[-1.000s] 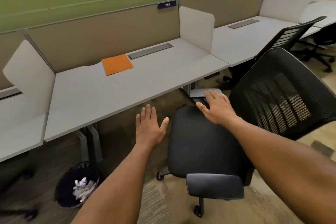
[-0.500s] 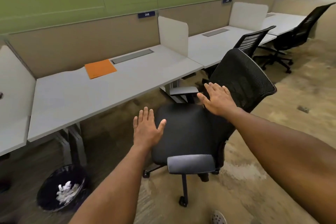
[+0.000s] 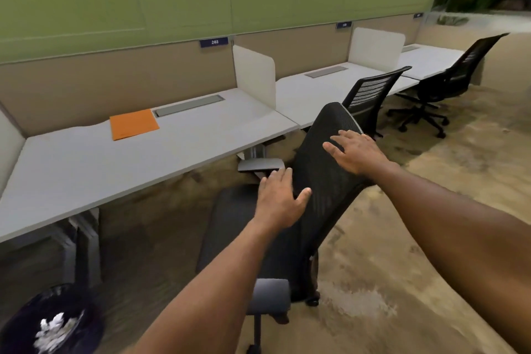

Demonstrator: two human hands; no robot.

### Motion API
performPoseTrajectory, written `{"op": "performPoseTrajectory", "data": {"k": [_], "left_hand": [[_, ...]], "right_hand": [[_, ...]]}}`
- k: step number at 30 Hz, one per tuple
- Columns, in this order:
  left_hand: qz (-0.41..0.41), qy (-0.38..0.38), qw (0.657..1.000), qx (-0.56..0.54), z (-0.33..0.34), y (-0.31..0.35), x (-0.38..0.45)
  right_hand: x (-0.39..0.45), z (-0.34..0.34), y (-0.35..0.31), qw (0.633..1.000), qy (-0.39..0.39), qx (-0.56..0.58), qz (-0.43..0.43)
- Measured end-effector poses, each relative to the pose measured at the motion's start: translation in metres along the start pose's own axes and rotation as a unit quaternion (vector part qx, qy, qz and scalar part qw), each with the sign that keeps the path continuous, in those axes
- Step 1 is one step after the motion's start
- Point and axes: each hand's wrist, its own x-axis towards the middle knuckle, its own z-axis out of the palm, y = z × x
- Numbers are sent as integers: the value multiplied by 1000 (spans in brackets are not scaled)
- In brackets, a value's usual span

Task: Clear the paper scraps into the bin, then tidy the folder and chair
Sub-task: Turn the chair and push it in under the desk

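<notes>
Both hands reach toward the black mesh-backed office chair [image 3: 324, 169], which stands on the floor just off the long pale grey desk [image 3: 86, 175]. The left hand [image 3: 280, 201], fingers straight and thumb spread, lies over the lower backrest, grasping nothing. The right hand [image 3: 355, 151], fingers likewise extended, lies flat against the upper backrest. The flat orange folder [image 3: 133, 123] rests on the desk. White paper scraps [image 3: 53, 332] sit inside the round black bin [image 3: 23, 313].
</notes>
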Motion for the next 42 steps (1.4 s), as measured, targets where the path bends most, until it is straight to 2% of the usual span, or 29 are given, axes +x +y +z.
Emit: {"op": "performPoseTrajectory", "data": {"k": [3,6,13,17,25,33,38,42], "left_hand": [[37,-49,997,-42,27,62,25],[31,-63,996,-61,54,113,52],[-118,-69,989,-53,85,176,93],[-168,-81,982,-41,87,185,104],[-166,-46,985,-26,76,178,84],[-164,-49,984,-45,34,120,-9],[-210,-27,977,33,5,65,-72],[-190,-43,972,128,-23,20,-109]], "right_hand": [[21,-3,53,999,-48,0,-4],[37,1,100,993,-97,61,-29],[54,16,137,979,-109,169,-46],[56,25,142,974,-77,204,-55],[31,31,133,973,-38,215,-73],[-29,35,97,967,0,238,-85],[-61,39,75,976,-11,210,-51],[-85,36,62,984,-23,172,-29]]}}
